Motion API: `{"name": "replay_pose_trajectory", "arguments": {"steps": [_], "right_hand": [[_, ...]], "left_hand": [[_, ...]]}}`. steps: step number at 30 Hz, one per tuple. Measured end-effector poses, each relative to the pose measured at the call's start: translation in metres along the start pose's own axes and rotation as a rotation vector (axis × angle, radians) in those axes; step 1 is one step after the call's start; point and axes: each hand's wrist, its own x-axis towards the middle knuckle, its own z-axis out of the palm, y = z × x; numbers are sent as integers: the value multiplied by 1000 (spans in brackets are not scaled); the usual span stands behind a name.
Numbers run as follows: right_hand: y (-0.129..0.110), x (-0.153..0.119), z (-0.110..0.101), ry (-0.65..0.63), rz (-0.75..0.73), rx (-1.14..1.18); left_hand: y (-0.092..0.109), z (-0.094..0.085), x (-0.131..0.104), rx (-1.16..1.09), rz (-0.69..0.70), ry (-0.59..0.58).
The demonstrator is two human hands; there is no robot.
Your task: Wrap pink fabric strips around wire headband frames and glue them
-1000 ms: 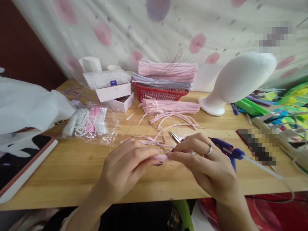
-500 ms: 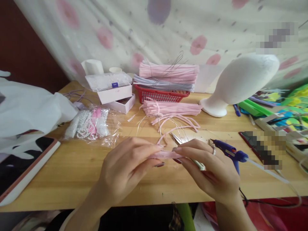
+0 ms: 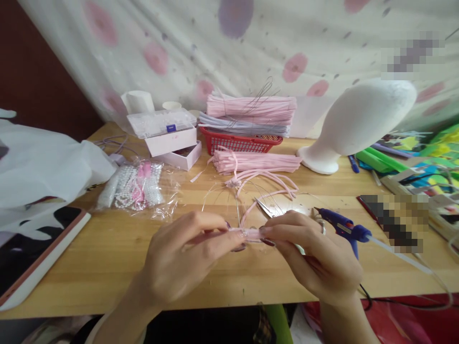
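Note:
A short pink strip (image 3: pixel 253 234) stretches between my two hands above the front half of the table; its exact material is hard to tell. My left hand (image 3: pixel 186 253) pinches its left end, with a finger laid over it. At the right end, the thumb and fingers of my right hand (image 3: pixel 311 253) are closed on it. Just beyond are thin wires (image 3: pixel 238 210) and loose curved pink stems (image 3: pixel 276 179). Scissors (image 3: pixel 265 208) lie partly hidden behind my right hand. A blue glue gun (image 3: pixel 342 224) rests to the right of that hand.
Behind lie a pink stem bundle (image 3: pixel 258 162) and a red basket (image 3: pixel 240 143) topped with more bundles. A white foam head (image 3: pixel 358 124) stands back right. Left are bagged pearl beads (image 3: pixel 138 186), white boxes (image 3: pixel 172 141) and a tablet (image 3: pixel 46 248). A phone (image 3: pixel 390 222) lies right.
The fingers of my left hand have shifted along the pink strip, and the hand has moved slightly left and down. My right hand keeps its grip, a little lower.

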Motion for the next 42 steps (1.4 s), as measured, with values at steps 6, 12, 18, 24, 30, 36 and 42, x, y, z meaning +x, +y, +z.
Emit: {"name": "replay_pose_trajectory", "arguments": {"steps": [6,12,18,24,30,36,42], "right_hand": [[-1,-3,-2,17,17,18],[-3,-2,-4,2,5,33],[-3,-4,-1,23,49,11],[-3,-4,-3,35,76,-38],[-1,-5,-5,31,56,-57],[1,-4,-6,38,29,-93],[1,-5,-5,35,29,-113]], "left_hand": [[-1,1,-6,50,152,59],[7,1,-2,13,123,63],[-5,3,-14,-276,-23,222],[-4,-10,-18,-478,-91,333],[15,-11,-16,-635,-176,230],[15,-13,-19,-734,-142,147],[17,-13,-17,-770,-165,171]]}}
